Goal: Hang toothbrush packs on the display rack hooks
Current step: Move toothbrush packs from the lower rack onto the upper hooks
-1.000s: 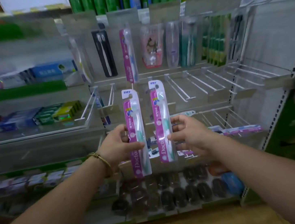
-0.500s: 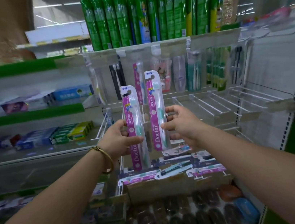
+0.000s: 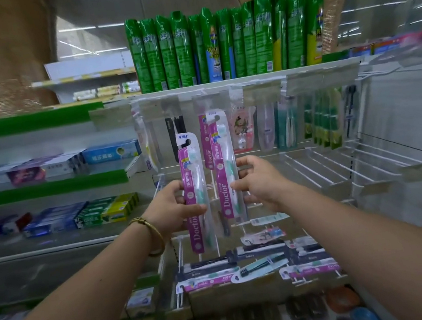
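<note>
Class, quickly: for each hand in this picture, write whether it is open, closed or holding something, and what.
Left hand: holding the lower purple toothbrush pack.
Right hand: holding the higher purple toothbrush pack.

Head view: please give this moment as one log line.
left hand: grips purple pack | right hand: grips second purple pack | stage: packs at display rack

Dim greenish light, motion blur, wide-angle edge distortion

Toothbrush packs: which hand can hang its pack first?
Probably right: right hand holds the right pack higher, top beside the hanging purple pack; left hand holds the left pack lower.
</note>
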A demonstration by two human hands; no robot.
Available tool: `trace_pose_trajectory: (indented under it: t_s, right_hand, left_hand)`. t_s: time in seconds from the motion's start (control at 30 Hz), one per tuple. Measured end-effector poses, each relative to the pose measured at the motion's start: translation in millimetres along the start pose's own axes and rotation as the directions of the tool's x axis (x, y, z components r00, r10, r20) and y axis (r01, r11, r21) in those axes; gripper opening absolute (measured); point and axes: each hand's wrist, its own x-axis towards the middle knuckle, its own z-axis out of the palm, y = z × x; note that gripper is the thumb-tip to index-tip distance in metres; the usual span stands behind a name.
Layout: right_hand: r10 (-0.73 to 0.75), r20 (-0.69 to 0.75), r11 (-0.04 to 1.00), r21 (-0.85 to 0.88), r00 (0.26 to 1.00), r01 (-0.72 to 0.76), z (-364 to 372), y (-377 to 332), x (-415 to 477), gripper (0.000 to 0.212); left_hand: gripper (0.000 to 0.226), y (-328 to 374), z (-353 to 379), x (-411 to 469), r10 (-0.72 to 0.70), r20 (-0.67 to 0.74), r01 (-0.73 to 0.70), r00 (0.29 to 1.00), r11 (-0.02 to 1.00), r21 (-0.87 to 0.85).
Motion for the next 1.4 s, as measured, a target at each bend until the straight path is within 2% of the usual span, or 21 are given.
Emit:
trace_pose_trajectory:
  t_s: [0.5, 0.7, 0.87, 1.0, 1.4]
  right_hand:
    - [-0.105, 0.042, 0.994, 0.009, 0.994, 0.105, -6.6, 2.0, 63.2, 0.048]
    - [-0.136, 0.065, 0.99, 0.04, 0.989, 0.133, -2.5, 9.0, 88.8, 0.053]
    - [-0.115, 0.047, 0.993, -0.011, 0.992, 0.116, -5.0, 11.7, 112.4, 0.054]
    - [-0.122, 0.009, 0.985, -0.119, 0.992, 0.123, -7.0, 12.7, 131.6, 0.051]
    - [-0.071, 0.001, 0.992, -0.106, 0.997, 0.071, 4.8, 15.9, 166.2, 0.044]
  left_hand:
    - [0.039, -0.9, -4.5, 65.2, 0.039, 0.004, -0.039, 0.999, 0.999, 0.023]
    - [0.045, -2.9, -9.8, 88.8, 0.037, 0.007, -0.037, 0.999, 0.999, 0.04]
    - [0.043, -6.1, -8.7, 104.3, 0.06, 0.016, -0.061, 0.998, 0.997, 0.052]
    - [0.043, -7.7, -10.1, 114.6, 0.059, 0.009, -0.059, 0.998, 0.997, 0.042]
    - [0.043, -6.9, -13.0, 124.9, 0.045, 0.004, -0.045, 0.999, 0.997, 0.061]
